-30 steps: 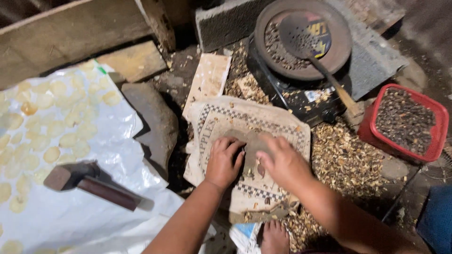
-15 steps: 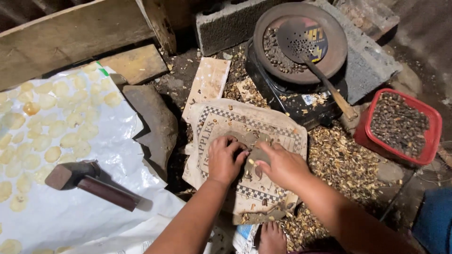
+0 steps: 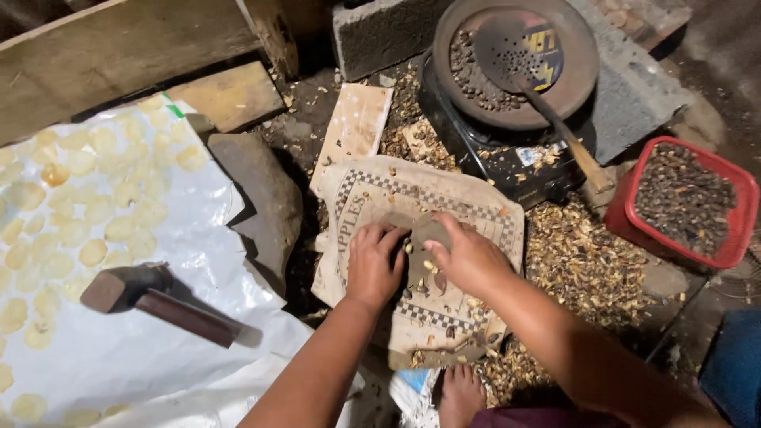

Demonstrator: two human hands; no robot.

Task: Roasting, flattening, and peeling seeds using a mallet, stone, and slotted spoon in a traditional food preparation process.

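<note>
Two bare hands meet over a worn cardboard sheet point(image 3: 444, 198) on the floor. Leftward lie a white sack point(image 3: 158, 333) dotted with pale flattened discs and a hammer point(image 3: 151, 301). Left hand point(image 3: 376, 265) and right hand point(image 3: 468, 257) press loosely on a flat dark stone point(image 3: 424, 238) scattered with small seeds, which probably feel light and brittle, best pinched singly.

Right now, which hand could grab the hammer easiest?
Probably the left hand: the hammer lies on the white sheet to its left. The right hand would have to cross over.
</note>
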